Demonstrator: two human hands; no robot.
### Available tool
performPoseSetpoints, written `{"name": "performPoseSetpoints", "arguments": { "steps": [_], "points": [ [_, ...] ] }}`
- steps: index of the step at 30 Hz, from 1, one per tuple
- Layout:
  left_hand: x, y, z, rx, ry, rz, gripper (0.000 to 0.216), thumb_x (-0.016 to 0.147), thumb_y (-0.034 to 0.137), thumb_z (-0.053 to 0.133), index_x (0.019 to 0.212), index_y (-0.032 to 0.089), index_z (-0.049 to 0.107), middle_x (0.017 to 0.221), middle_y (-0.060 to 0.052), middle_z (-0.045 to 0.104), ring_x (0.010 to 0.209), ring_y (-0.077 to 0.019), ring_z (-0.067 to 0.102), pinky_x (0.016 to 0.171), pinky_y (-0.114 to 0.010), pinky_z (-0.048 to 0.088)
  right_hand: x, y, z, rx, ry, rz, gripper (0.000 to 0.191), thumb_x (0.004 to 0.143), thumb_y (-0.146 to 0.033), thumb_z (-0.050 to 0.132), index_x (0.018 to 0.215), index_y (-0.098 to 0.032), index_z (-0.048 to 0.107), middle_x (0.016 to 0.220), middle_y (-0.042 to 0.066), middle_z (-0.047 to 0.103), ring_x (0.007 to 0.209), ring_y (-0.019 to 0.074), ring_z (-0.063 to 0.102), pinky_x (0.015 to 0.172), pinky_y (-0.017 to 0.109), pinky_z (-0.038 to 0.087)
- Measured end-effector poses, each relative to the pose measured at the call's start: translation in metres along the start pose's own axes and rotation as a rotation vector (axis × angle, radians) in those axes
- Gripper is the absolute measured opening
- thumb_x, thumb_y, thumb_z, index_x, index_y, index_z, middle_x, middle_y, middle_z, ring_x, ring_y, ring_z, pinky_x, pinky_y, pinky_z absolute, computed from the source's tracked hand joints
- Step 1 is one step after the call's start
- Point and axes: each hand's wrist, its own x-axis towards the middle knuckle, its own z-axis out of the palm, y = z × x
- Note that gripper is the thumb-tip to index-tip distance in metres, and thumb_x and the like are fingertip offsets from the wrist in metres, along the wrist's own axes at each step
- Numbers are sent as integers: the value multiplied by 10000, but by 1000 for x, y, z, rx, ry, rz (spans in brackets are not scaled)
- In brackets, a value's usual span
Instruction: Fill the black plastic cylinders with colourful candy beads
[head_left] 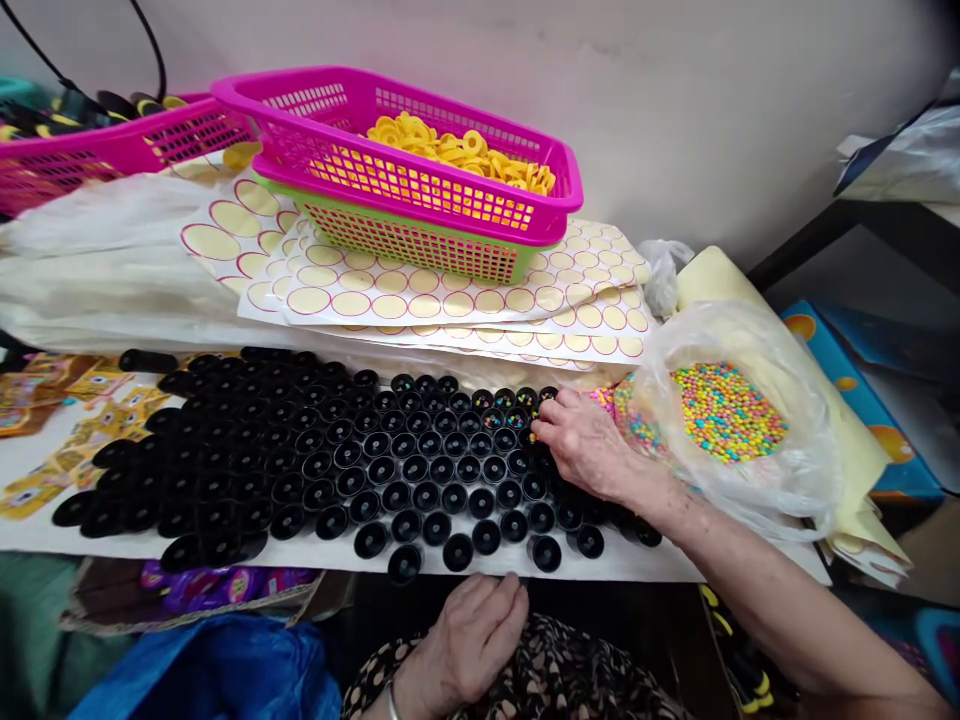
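Many round black plastic cups (pixel 454 497) stand close together on the white table, open side up. A few cups near the back right hold small coloured candies (pixel 505 397). My right hand (pixel 589 440) is over the right part of the cups, fingers bunched and pointing down; an orange speck shows at the fingertips, and the cup below is partly hidden. Beside it, a clear plastic bag (pixel 806 450) lies open with a heap of multicoloured candies (pixel 727 410). My left hand (pixel 480 635) rests at the table's front edge above my lap, fingers loosely extended, holding nothing.
A pink basket (pixel 450 205) of yellow rings (pixel 465 150) is stacked on a green basket (pixel 420 250) over sheets of round stickers (pixel 450 305). Orange-yellow packets (pixel 82 430) lie at left. Below the edge are a box of purple items (pixel 217 588) and a blue bag (pixel 217 675).
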Motion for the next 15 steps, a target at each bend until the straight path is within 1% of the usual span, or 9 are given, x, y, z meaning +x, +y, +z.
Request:
{"name": "performPoseSetpoints", "arguments": {
  "steps": [2, 4, 6, 8, 10, 11, 13, 14, 15],
  "points": [
    [-2, -1, 4, 1, 1, -5, 283, 827, 52, 447, 1083, 51, 568, 1010, -160, 633, 825, -169, 554, 696, -312, 512, 0, 1, 0, 21, 10, 25, 180, 789, -93, 465, 804, -153, 634, 837, 85, 564, 824, 210, 436, 714, 349, 351],
    [-1, -2, 5, -2, 13, -3, 285, 825, 60, 453, 1086, 57, 567, 1017, -161, 631, 836, -171, 553, 696, -312, 511, -3, 5, -1, 126, 72, 68, 206, 802, -89, 452, 815, -157, 646, 851, 84, 576, 841, 204, 459, 729, 343, 369],
    [2, -1, 5, -8, 23, 2, 285, 818, 56, 452, 1078, 53, 570, 1001, -161, 633, 817, -169, 551, 674, -307, 507, -11, 14, -3, 349, 188, 124, 198, 818, -114, 469, 851, -171, 656, 890, 72, 593, 860, 188, 498, 749, 329, 397],
    [6, -1, 5, -3, 29, 1, 282, 804, 46, 458, 1060, 49, 576, 970, -157, 638, 780, -165, 547, 638, -301, 498, -27, 28, -5, 617, 315, 214, 149, 807, -169, 534, 891, -193, 656, 907, 48, 610, 839, 168, 539, 735, 311, 426],
    [9, -2, 6, 14, 40, -3, 283, 788, 37, 474, 1050, 51, 579, 944, -152, 642, 755, -163, 546, 608, -295, 487, -50, 50, -4, 806, 453, 364, 153, 763, -220, 607, 911, -208, 645, 881, 28, 621, 791, 160, 566, 700, 302, 446],
    [9, -3, 7, 19, 51, -2, 288, 780, 35, 482, 1051, 53, 577, 938, -151, 643, 748, -163, 547, 599, -295, 484, -62, 64, -2, 834, 531, 465, 175, 738, -239, 631, 911, -209, 639, 858, 22, 621, 758, 158, 570, 677, 301, 449],
    [9, -6, 12, 14, 80, -1, 307, 767, 28, 496, 1064, 59, 569, 937, -148, 645, 744, -160, 549, 598, -295, 485, -84, 94, 2, 727, 665, 686, 197, 705, -261, 642, 890, -192, 631, 817, 20, 610, 692, 152, 557, 637, 296, 443],
    [8, -7, 14, 4, 95, 0, 319, 763, 23, 501, 1073, 62, 564, 938, -146, 646, 751, -159, 552, 607, -296, 489, -93, 108, 4, 589, 670, 784, 186, 699, -260, 630, 866, -180, 634, 802, 26, 601, 674, 152, 545, 623, 293, 433],
    [8, -8, 16, -8, 112, -2, 333, 757, 15, 505, 1082, 63, 560, 939, -144, 647, 757, -158, 555, 617, -297, 494, -100, 121, 6, 412, 607, 855, 167, 703, -248, 603, 846, -169, 640, 800, 38, 596, 679, 159, 539, 619, 292, 423]
  ]
}}
